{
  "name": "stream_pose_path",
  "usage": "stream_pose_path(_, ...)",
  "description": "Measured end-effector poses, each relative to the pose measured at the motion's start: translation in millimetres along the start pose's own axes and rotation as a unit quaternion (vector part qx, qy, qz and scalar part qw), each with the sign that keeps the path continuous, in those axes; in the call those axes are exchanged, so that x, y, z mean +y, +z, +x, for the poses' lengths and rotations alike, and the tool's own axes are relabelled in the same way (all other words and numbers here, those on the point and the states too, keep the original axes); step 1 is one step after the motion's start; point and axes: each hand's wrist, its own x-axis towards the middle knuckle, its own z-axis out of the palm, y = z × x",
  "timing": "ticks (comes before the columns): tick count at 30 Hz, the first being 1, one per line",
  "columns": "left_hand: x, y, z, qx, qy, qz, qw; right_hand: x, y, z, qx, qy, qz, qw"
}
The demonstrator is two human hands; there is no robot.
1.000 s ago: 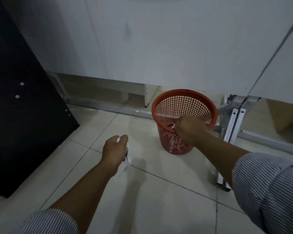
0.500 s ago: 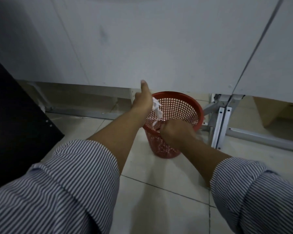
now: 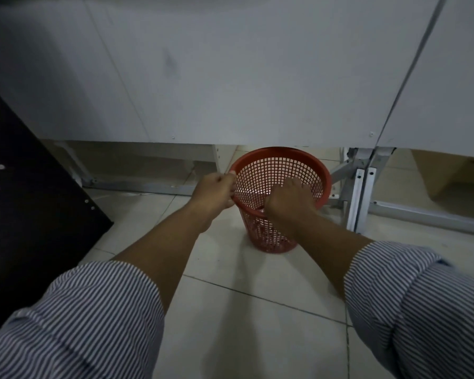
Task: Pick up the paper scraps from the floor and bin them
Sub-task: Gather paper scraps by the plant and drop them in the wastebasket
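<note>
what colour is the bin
The bin is red-orange plastic mesh; the head view, the only one, shows it.

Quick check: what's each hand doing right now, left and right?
Left hand: grips the red basket by its rim, no paper visible.
Right hand: curled over the near rim, gripping it.

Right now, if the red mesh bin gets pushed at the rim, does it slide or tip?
Likely tips: the red mesh bin narrows to a small base under a wide rim. Probably light, its walls being open lattice. May also skid on the glossy floor tiles; the left hand grips the rim, seemingly steadying it.
</note>
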Motion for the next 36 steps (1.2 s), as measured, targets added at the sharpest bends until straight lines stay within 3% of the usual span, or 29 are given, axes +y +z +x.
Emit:
stream_pose_path(4, -9.2, -20.1, -17.9, 0.024, 0.028, 0.013, 0.999, -7.3, -6.6, 1.9, 0.071, -0.001, 0.019, 0.997)
stream_pose_path(8, -31.9, -47.4, -44.5, 0.065, 0.051, 0.04, 0.996, -33.7, -9.9, -8.5, 0.122, -0.1, 0.02, 0.987)
stream_pose_path(11, -64.4, -71.8, -68.3, 0.088, 0.041, 0.049, 0.994, -64.0, -2.2, -21.6, 0.118, -0.188, 0.02, 0.975)
stream_pose_path(18, -167.3, -126.2, -124.3, 0.133, -0.028, 0.032, 0.99, -156.9, 40.5, -45.5, -0.046, -0.329, 0.04, 0.942)
stream_pose_path(23, -233.2, -163.1, -163.7, 0.146, -0.052, 0.096, 0.983, -230.9, 87.4, -59.4, -0.172, -0.389, 0.041, 0.904)
stream_pose_path(29, -316.4, -221.5, -226.4, 0.204, -0.063, 0.219, 0.952, -356.0, 130.9, -90.6, -0.298, -0.472, 0.072, 0.827)
stream_pose_path(36, -366.2, -229.0, -308.8, 0.29, -0.137, 0.316, 0.893, -421.6, 174.7, -161.0, -0.414, -0.537, 0.084, 0.73)
